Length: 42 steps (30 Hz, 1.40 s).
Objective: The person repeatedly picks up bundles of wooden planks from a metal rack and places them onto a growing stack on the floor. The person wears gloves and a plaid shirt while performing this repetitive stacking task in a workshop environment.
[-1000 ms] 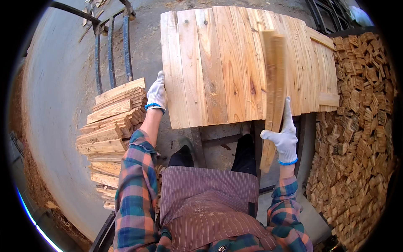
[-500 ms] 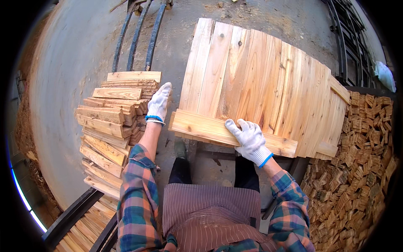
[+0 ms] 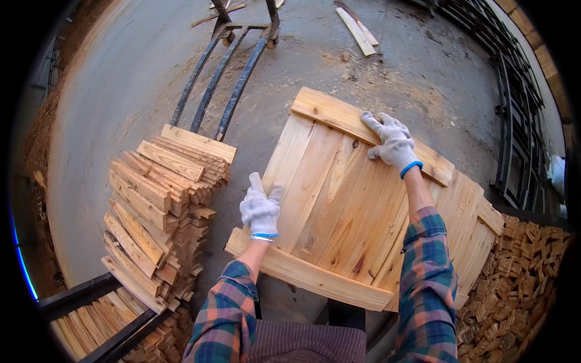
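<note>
A panel of pale boards [image 3: 339, 199] lies side by side in front of me. One wooden crosspiece [image 3: 308, 278] lies across its near end; another wooden crosspiece [image 3: 339, 117] lies across the far end. My right hand [image 3: 393, 142], in a white knit glove with a blue cuff, straddles the far crosspiece, thumb on the near side and fingers over the far side. At the panel's left edge is my gloved left hand [image 3: 260, 209], index finger extended and thumb apart, just above the near crosspiece's left end. Nothing shows in it; its other fingers are partly hidden.
Left of the panel stands a stack of short wooden strips [image 3: 145, 199], beside a dark metal frame [image 3: 78, 296] holding more wood. A forked metal cart [image 3: 209, 85] is beyond it. Small wood blocks [image 3: 514, 284] are piled at right, below black metal racks [image 3: 514, 121].
A crosspiece now lies across the panel's far end. My right hand has moved from the near crosspiece to it. My left hand has moved from beside the stack to the panel's left edge.
</note>
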### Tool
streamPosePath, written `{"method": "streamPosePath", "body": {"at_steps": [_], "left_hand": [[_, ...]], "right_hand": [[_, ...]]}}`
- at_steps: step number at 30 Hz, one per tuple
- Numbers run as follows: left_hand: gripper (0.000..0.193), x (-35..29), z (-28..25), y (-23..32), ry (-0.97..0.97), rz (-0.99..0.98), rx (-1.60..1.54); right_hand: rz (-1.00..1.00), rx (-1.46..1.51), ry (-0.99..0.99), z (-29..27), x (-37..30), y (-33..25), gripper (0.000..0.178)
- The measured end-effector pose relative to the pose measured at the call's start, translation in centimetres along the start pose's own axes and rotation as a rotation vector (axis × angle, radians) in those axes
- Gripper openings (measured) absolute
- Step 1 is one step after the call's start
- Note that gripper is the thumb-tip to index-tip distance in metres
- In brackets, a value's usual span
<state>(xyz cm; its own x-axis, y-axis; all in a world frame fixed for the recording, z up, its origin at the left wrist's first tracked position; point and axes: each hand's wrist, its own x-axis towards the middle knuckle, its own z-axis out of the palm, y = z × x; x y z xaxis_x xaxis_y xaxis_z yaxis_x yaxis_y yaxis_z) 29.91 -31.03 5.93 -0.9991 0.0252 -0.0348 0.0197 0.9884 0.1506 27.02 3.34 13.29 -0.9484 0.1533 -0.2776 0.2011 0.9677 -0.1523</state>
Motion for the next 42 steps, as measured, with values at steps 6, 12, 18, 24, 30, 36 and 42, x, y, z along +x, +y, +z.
{"method": "streamPosePath", "body": {"at_steps": [6, 12, 18, 24, 30, 36, 42], "left_hand": [[0.079, 0.5, -2.0, -0.3, -0.101, -0.023, 0.023], [0.080, 0.6, -2.2, -0.1, -0.129, -0.038, -0.081], [0.072, 0.2, -3.8, -7.0, -0.173, -0.162, -1.045], [0.080, -1.8, -7.2, -33.5, 0.277, -0.867, -1.072], [0.093, 3.1, -6.8, -44.4, 0.266, -0.998, -1.125], [0.098, 2.9, -7.0, -48.2, 0.148, -1.129, -1.207], [0.097, 4.7, -6.6, -48.3, 0.002, -1.199, -1.136]], "right_hand": [[-0.049, 0.186, 0.040, 1.9, 0.4, 0.5, 0.102], [0.078, -0.073, 0.076, 0.0, -0.8, -4.1, 0.098], [-0.208, 0.741, -0.132, 3.6, -1.5, -23.0, 0.087], [-0.323, 0.283, -0.394, 8.7, 4.2, -50.4, 0.102], [-0.323, 0.233, -0.436, 16.4, 5.2, -66.3, 0.101], [-0.322, 0.004, -0.572, 14.1, -0.1, -72.8, 0.082], [-0.218, 0.486, -0.306, 21.0, 3.4, -67.2, 0.077]]}}
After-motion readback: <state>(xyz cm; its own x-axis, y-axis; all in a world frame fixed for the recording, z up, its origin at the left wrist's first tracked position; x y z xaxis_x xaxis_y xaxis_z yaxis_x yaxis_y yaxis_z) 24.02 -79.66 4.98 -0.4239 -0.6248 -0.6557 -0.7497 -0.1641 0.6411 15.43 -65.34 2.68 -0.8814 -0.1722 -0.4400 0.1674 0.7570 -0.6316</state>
